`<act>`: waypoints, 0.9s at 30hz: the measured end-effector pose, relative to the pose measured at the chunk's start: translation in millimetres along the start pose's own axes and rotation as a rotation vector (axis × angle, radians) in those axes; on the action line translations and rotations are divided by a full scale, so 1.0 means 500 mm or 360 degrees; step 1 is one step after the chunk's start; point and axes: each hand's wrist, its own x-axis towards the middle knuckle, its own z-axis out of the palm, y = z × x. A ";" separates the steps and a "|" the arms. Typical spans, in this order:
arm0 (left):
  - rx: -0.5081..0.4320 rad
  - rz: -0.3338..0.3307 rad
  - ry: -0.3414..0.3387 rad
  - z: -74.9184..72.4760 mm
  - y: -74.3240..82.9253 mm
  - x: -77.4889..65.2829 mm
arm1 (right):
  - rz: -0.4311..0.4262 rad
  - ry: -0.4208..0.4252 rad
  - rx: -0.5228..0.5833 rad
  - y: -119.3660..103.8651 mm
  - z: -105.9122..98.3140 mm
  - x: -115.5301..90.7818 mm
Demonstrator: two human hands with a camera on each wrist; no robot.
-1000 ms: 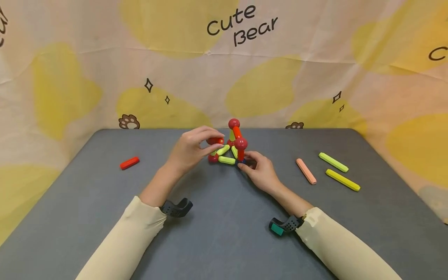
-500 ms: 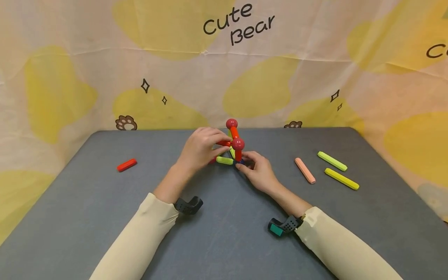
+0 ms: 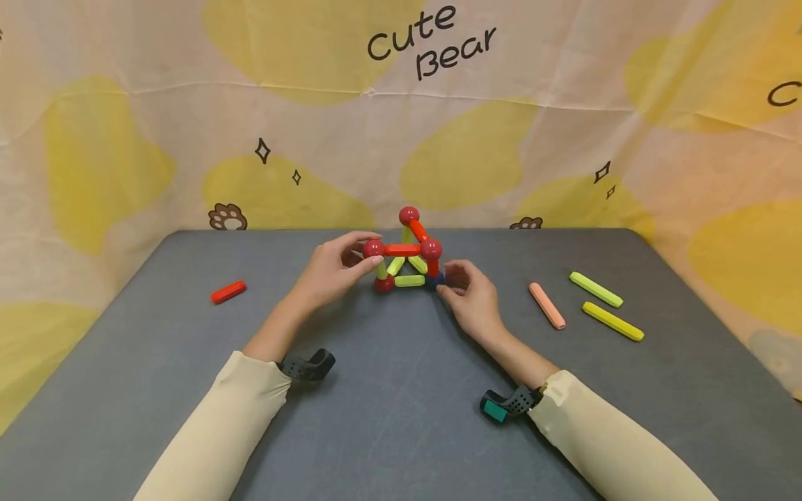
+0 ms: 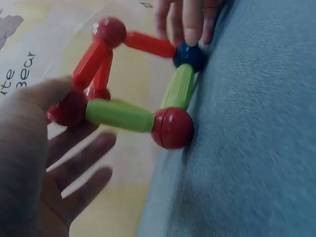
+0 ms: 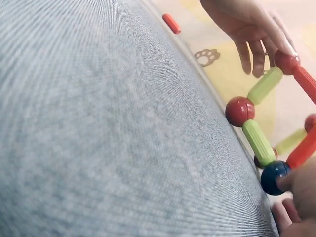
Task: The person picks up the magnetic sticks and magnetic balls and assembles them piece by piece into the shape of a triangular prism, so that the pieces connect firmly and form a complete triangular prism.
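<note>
A frame of magnetic sticks and balls stands mid-table, with light green sticks [image 3: 410, 281] along its base. My left hand [image 3: 326, 275] pinches the upper left red ball [image 3: 374, 249] between thumb and fingers. From that ball a red stick [image 3: 402, 249] runs level to another red ball [image 3: 431, 248] at the upper right. Down at the base, my right hand [image 3: 474, 299] holds the dark blue ball [image 5: 274, 177], its thumb against it. A third raised red ball [image 3: 409, 216] sits farther back. Below the left hand, a red ball [image 4: 173, 128] rests on the table.
One loose red stick [image 3: 228, 292] lies at the left of the grey table [image 3: 388, 417]. To the right lie a peach stick [image 3: 547, 305], a light green stick [image 3: 596, 289] and a yellow stick [image 3: 612, 321]. A patterned cloth [image 3: 338, 153] hangs behind.
My left hand first brings a red piece rightward to the frame, then draws back left onto the upper left ball. A red stick now bridges the front top. The right hand stays at the blue ball.
</note>
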 end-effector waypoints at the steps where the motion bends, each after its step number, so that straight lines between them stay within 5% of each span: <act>1: -0.0074 -0.0047 -0.0032 0.000 -0.001 -0.004 | 0.0032 0.0049 0.0020 0.002 0.000 0.001; 4: -0.0192 -0.0119 -0.0063 0.011 0.013 -0.013 | -0.0003 0.0055 0.0076 0.004 0.001 -0.002; 9: -0.0325 -0.0176 -0.0114 0.058 0.065 -0.019 | -0.0252 -0.0261 0.0129 0.000 0.000 -0.012; 15: -0.0237 -0.0095 -0.0272 0.073 0.100 -0.022 | -0.0313 -0.0276 0.0131 0.003 0.004 -0.010; 19: 0.0056 -0.0137 -0.0261 0.015 0.077 -0.016 | -0.0326 -0.0244 0.0136 0.005 0.007 -0.007; 24: 0.0623 -0.0413 -0.0371 -0.107 0.002 -0.028 | -0.0361 -0.0239 0.0101 0.005 0.009 -0.008; 27: 0.0826 -0.0580 -0.0467 -0.171 -0.052 -0.049 | -0.0419 -0.0211 0.0015 0.005 0.007 -0.008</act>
